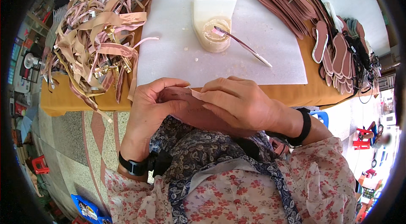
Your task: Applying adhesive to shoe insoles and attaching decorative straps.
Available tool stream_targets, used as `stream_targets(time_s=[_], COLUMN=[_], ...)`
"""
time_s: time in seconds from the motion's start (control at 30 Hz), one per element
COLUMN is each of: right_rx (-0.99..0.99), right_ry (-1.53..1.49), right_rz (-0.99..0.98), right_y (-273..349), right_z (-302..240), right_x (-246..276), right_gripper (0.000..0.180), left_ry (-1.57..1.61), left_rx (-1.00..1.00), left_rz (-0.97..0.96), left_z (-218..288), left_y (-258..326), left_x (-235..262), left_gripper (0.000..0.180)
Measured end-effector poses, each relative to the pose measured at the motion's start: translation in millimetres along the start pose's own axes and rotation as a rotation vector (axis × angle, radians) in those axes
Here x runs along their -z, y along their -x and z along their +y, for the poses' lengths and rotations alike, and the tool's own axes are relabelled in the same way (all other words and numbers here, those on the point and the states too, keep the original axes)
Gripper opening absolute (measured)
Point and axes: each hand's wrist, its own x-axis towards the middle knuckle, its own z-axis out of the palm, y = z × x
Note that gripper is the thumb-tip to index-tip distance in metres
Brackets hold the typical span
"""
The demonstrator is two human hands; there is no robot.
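Item 1: we note the left hand point(154, 103) curled around the left end of a brown shoe insole point(198, 114), thumb on top, fingers closed on it, near the body and just off the near edge of the table point(304, 93).

Item 2: we note the right hand point(239, 101) lying over the same insole from the right, its thumb and forefinger pinched together on a thin pale pink strap point(198, 94) where the strap meets the insole's upper face. Both wrists carry black bands.

Item 3: we list a white sheet point(177, 55) spread on the tan table top, far of the hands.

Item 4: on the sheet stands a cream glue holder point(213, 17) with a round well, and a brush point(241, 44) with pink bristles rests in the well, its handle slanting to the right and near.

Item 5: far left, we record a loose heap of beige and pink straps point(95, 38) with small metal buckles.

Item 6: far right, we record 1 fanned stack of brown insoles point(287, 2), and beside it further soles point(338, 55) lying overlapped toward the table's right edge.

Item 7: a patterned floor point(80, 139) shows at near left
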Motion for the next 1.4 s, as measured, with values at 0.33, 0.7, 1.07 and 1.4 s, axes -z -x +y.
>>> stream_targets(time_s=[0.33, 0.7, 1.07, 1.4], right_rx=[-0.653, -0.665, -0.647, -0.695], right_ry=[-0.615, -0.609, -0.692, -0.777], right_rz=[-0.121, -0.070, -0.200, -0.411], right_y=[-14, -19, -19, -7], right_z=[0, 1, 12, 26], right_x=[6, -8, 0, 15], right_gripper=[0.010, 0.008, 0.025, 0.020], left_ry=[-0.051, -0.152, -0.442, -0.318], left_rx=[-0.057, -0.090, -0.213, -0.162], left_rz=[-0.005, -0.038, 0.015, 0.071], left_z=[3, 15, 12, 12], left_y=[3, 2, 0, 0], left_x=[-5, -4, 2, 9], left_gripper=[0.036, 0.031, 0.008, 0.010])
